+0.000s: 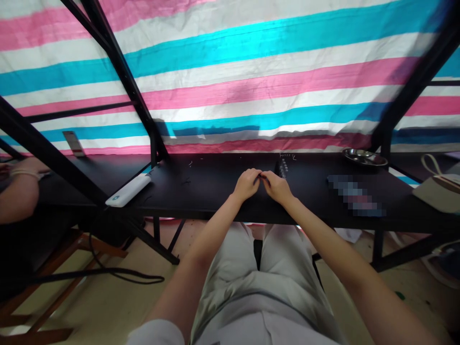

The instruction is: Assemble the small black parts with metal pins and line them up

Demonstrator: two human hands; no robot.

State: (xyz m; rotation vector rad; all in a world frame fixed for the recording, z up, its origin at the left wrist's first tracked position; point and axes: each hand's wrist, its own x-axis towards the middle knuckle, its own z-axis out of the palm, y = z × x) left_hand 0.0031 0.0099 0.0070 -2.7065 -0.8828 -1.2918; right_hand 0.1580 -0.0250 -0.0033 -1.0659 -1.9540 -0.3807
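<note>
My left hand [247,183] and my right hand [277,186] meet fingertip to fingertip just above the black table [215,201], near its front edge. Both have their fingers bent and closed. Whatever they pinch between them is too small and dark to make out. Just behind my right hand lies a row of small clear beads [283,167], with more tiny clear pieces [287,155] along its far end. A thin dark scrap [186,181] rests to the left of my left hand.
A white power bank [129,190] lies on the left, by the black metal frame [124,72]. On the right are a shiny metal dish [364,157], a blurred-out flat item [355,195] and a beige bag [440,191]. Another person's arm [21,191] shows at far left. Striped sheeting [251,86] hangs behind.
</note>
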